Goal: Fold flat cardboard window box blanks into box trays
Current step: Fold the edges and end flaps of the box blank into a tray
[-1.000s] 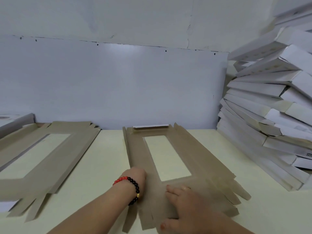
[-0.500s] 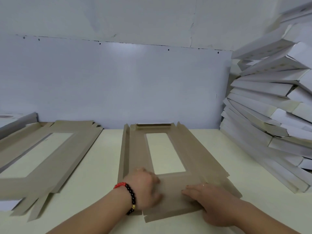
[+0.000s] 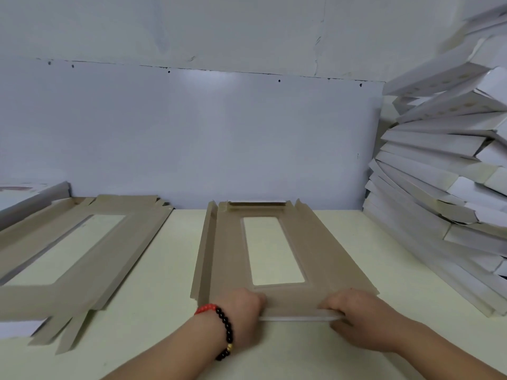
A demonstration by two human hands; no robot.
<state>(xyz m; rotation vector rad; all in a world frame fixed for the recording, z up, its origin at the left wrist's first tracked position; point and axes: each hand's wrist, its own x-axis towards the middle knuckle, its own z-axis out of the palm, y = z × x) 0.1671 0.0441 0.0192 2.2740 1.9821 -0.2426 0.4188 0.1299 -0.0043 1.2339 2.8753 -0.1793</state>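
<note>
Where the blank (image 3: 323, 250) ends nearest, both hands grip, left hand (image 3: 241, 308), right hand (image 3: 356, 316).

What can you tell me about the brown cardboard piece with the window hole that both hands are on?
The cardboard blank is brown, thin board lying flat on the pale table, long side running away from the person. A rectangular window is cut through its middle. Its left strip is creased upward; the far flap shows a white underside. The left hand and right hand hold the near end flap, folded up.
</note>
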